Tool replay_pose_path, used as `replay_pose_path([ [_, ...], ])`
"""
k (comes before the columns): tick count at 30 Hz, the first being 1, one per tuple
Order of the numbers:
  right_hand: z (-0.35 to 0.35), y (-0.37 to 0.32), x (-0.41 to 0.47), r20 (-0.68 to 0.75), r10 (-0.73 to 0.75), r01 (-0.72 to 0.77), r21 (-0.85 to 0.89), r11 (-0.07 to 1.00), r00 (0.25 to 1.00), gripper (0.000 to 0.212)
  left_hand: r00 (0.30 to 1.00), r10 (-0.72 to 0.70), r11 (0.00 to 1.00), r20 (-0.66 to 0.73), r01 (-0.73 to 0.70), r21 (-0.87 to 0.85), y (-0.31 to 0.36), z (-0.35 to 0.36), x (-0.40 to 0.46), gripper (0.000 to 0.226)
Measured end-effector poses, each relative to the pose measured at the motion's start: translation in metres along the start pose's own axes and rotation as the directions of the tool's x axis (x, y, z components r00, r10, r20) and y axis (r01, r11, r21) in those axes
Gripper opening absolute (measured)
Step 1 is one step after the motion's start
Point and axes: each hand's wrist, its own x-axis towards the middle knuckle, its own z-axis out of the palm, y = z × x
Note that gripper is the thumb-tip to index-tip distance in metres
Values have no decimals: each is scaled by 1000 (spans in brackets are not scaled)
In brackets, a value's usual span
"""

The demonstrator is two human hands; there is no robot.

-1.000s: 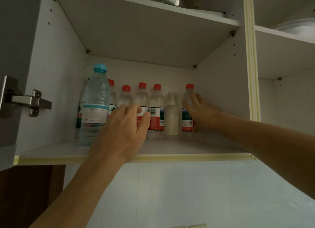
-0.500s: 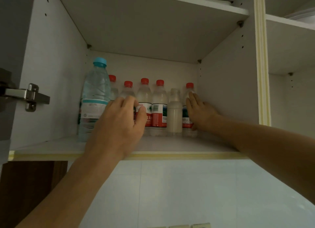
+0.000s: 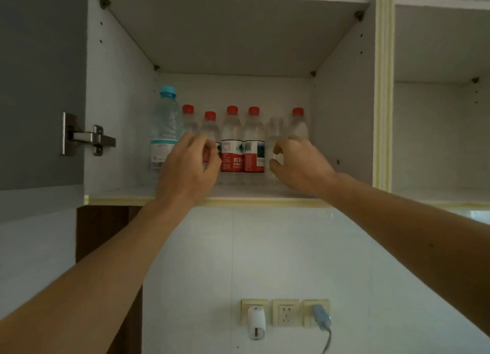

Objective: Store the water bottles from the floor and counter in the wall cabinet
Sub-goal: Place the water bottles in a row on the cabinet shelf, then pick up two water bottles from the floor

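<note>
Both hands are raised into the open wall cabinet (image 3: 344, 102). The left hand (image 3: 185, 168) sits in front of the second small red-capped bottle from the left, fingers curled toward it; whether they grip it or only touch it cannot be told. The right hand (image 3: 299, 165) is loosely curled beside the uncapped clear bottle (image 3: 275, 133), thumb and fingers apart, holding nothing that shows.

Judged step: arranging bottles already set on the cabinet shelf (image 3: 238, 194), closing the row up. No bottle is being carried. The next move likely calls for withdrawing both hands without toppling the front row, then fetching any bottle left on the floor or surface; neither place is in view, so what remains cannot be stated.

Count, largest to smallest:
- One large blue-capped bottle (image 3: 165, 123), upright at the far left, near the cabinet's left wall.
- Five small red-capped bottles (image 3: 233, 141), upright in a row, touching or just beside one another.
- One uncapped clear bottle, between the fourth and fifth red caps.

Below, on the tiled wall: three wall sockets (image 3: 285, 312), two occupied.
</note>
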Motion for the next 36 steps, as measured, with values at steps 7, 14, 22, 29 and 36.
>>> replay_pose_path([
  [7,-55,-27,-118,-57,10,5,245,969,998,17,999,-42,962,-18,36,-270,50,-37,-59,15],
  [14,-78,-64,-290,175,335,-377,501,779,926,19,883,-248,789,399,423,-446,108,-81,-197,30],
  [22,-95,-74,-524,455,520,-673,297,677,723,31,603,-273,595,750,718,-361,188,-103,-388,38],
  [29,-108,-50,-698,592,651,-842,89,533,475,34,294,-161,530,942,831,-169,255,-109,-547,34],
  [36,-32,-16,-877,703,690,-916,-141,376,175,23,-53,-174,681,983,715,159,283,-88,-735,25],
])
